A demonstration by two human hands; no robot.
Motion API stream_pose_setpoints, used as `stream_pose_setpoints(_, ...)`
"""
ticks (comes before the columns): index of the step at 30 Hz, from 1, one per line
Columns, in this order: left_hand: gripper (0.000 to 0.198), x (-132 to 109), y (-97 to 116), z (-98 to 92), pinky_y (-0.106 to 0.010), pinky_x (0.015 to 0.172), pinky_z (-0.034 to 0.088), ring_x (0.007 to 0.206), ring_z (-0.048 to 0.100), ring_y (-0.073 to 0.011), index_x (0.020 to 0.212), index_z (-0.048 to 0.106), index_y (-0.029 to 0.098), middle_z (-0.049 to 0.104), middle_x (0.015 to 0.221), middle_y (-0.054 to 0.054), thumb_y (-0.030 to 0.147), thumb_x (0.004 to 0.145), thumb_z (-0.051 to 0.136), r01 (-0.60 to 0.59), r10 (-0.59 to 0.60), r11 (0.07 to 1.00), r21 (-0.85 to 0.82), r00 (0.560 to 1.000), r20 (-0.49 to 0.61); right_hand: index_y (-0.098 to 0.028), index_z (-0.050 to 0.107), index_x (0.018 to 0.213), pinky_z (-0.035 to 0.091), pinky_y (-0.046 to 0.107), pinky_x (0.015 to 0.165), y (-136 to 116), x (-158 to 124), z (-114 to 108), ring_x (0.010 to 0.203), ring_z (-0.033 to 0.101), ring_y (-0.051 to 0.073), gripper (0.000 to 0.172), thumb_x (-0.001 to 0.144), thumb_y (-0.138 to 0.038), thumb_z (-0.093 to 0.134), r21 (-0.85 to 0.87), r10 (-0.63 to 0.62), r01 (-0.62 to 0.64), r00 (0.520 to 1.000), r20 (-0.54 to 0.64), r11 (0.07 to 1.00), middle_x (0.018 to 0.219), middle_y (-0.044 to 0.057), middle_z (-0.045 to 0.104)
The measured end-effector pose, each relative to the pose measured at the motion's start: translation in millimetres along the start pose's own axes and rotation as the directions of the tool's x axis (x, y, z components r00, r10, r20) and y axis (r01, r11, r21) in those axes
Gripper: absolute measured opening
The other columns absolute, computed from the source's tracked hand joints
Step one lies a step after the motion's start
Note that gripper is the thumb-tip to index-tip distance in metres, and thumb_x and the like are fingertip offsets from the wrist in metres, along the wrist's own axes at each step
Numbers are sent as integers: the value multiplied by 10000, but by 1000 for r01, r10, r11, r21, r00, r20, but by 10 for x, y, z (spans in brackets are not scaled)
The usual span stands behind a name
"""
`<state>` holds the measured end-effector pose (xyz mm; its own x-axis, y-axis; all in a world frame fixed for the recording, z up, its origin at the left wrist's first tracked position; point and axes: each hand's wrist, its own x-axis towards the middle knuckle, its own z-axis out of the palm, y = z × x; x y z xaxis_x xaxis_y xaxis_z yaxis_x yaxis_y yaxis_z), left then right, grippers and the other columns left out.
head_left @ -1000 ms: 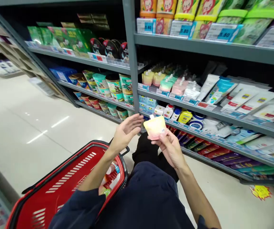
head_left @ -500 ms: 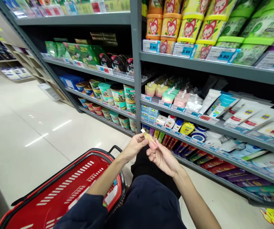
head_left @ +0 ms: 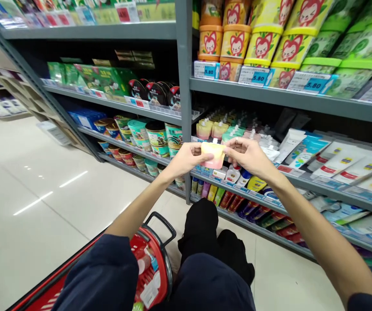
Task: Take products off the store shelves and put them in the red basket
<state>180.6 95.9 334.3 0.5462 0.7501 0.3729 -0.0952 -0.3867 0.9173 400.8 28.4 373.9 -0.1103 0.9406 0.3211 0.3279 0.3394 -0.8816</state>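
A small yellow-and-pink spout pouch point(head_left: 213, 156) is held upright in front of the shelves, its white cap on top. My left hand point(head_left: 189, 159) pinches its left side, thumb across the front. At its upper right corner, the fingers of my right hand point(head_left: 246, 154) are closed on the edge. Just behind stand rows of similar pouches: yellow-and-pink ones point(head_left: 204, 128) on the left, then green ones point(head_left: 233, 133). White pouches farther right are partly covered by my right hand.
A red shopping basket point(head_left: 163, 259) with a black handle and several items inside stands at my lower left. A grey shelf post point(head_left: 183, 95) divides the racks. White tubes point(head_left: 356, 162) lie to the right; tubs point(head_left: 237, 41) fill the shelf above. Glossy floor point(head_left: 43, 181) lies left.
Both hands have raised the pouch up toward the shelf and turned it from tilted to upright, its broad face now toward me. The basket sits lower in view.
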Motion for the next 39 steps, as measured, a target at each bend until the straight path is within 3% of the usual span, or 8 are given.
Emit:
stream_pose_setpoints(10, 386, 1012, 174, -533, -288, 633, 625, 672, 746, -181, 902, 771, 133, 776, 760, -60, 498, 824, 865, -249, 272, 946, 209, 958, -90, -187, 771, 787, 541, 287, 573, -159, 963, -262, 621, 650, 153, 436, 716, -581, 945, -216, -180, 166, 982, -49, 962, 717, 35, 723)
stream_pose_setpoints(20, 364, 1342, 143, -679, -332, 684, 648, 799, 754, -202, 932, 759, 164, 808, 833, -52, 511, 852, 837, -327, 377, 901, 285, 916, -138, -169, 751, 862, 544, 305, 676, -179, 1230, -189, 611, 569, 114, 224, 892, -358, 868, -269, -133, 85, 977, -165, 959, 696, 8, 683)
stream_pose_setpoints(23, 178, 1061, 110, -693, -363, 716, 659, 813, 769, -194, 979, 763, 219, 825, 908, -40, 390, 933, 777, -379, 426, 899, 218, 873, -238, -191, 749, 832, 480, 300, 593, -60, 1008, -140, 563, 541, 117, 183, 902, -333, 841, -197, -94, 36, 951, -294, 980, 670, -3, 647)
stream_pose_setpoints(26, 148, 364, -176, -557, -371, 699, 642, 734, 750, -191, 938, 787, 255, 796, 841, -36, 348, 1000, 691, -322, 344, 939, 123, 843, -413, -275, 764, 823, 445, 328, 551, 228, 404, -51, 585, 557, 163, 157, 888, -406, 821, -53, 93, -121, 927, -364, 991, 697, 10, 644)
stream_pose_setpoints(29, 296, -519, -819, -191, -365, 670, 613, 672, 712, -198, 818, 777, 266, 778, 764, -60, 474, 997, 667, 121, -144, 988, -99, 951, -272, -357, 763, 809, 429, 364, 532, 658, -377, 190, 554, 548, 195, 219, 863, -566, 805, 29, 412, -429, 844, -342, 903, 637, 23, 630)
stream_pose_setpoints(32, 483, -1150, -1556, 249, -335, 630, 591, 756, 751, -233, 979, 802, 194, 814, 882, -120, 661, 911, 698, 461, -481, 834, -303, 877, 10, -272, 739, 811, 425, 327, 531, 1140, -943, 577, 541, 540, 169, 402, 801, -667, 810, 203, 627, -594, 750, -210, 778, 621, 18, 621)
stream_pose_setpoints(35, 604, -1324, -1993, 507, -326, 702, 599, 897, 759, -250, 1147, 784, 153, 807, 1091, -162, 698, 919, 660, 520, -519, 755, -400, 846, 121, -197, 715, 828, 405, 286, 534, 1525, -1157, 923, 527, 520, 136, 548, 731, -724, 830, 294, 697, -639, 694, -180, 711, 616, 9, 622)
stream_pose_setpoints(39, 438, -1220, -2075, 484, -370, 889, 593, 928, 761, -260, 1001, 829, 195, 823, 990, -99, 607, 858, 784, 529, -551, 739, -417, 831, 78, -196, 719, 856, 401, 293, 546, 1720, -1182, 1140, 511, 510, 139, 556, 723, -724, 830, 346, 722, -650, 678, -138, 676, 604, -3, 622)
